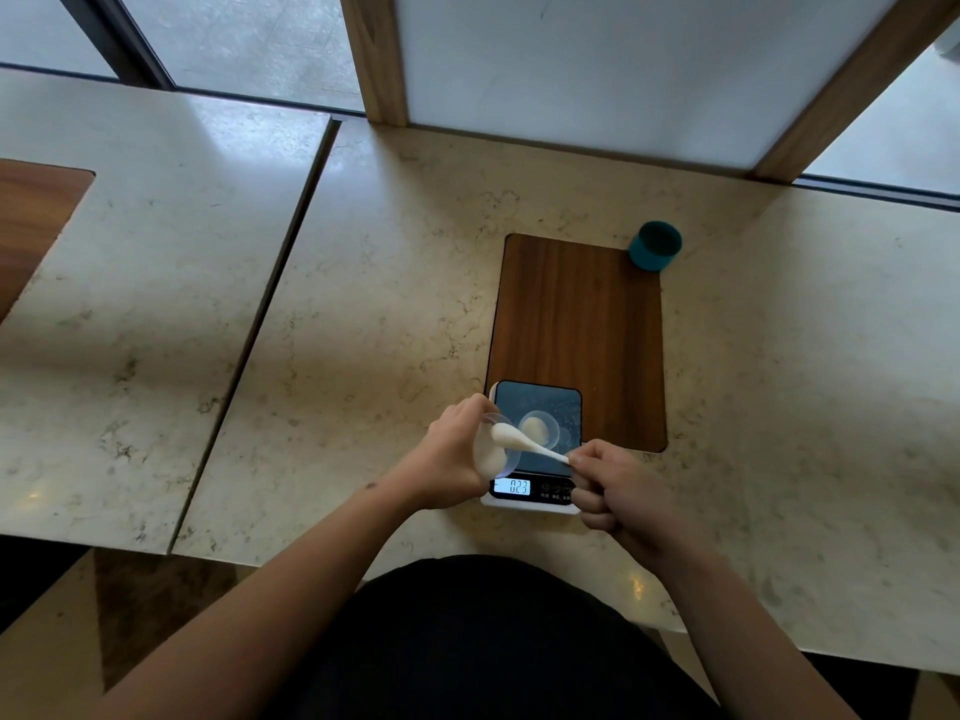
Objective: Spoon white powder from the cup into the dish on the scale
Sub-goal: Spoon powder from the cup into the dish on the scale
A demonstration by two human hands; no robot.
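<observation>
A small digital scale (pixel 558 407) with a dark top sits at the near end of a wooden inlay, its display reading 023. On it stands a clear round dish (pixel 540 426) holding a small heap of white powder. My left hand (pixel 457 454) holds a clear plastic cup (pixel 491 457) of white powder, tilted toward the scale at its left edge. My right hand (pixel 608 485) pinches the handle of a white spoon (pixel 524 444), whose bowl lies at the cup's mouth, just left of the dish.
A teal round container (pixel 655 246) stands at the far right corner of the wooden inlay (pixel 582 314). The marble counter (pixel 363 304) has a seam to the left. A wood-framed white panel (pixel 597 70) rises behind.
</observation>
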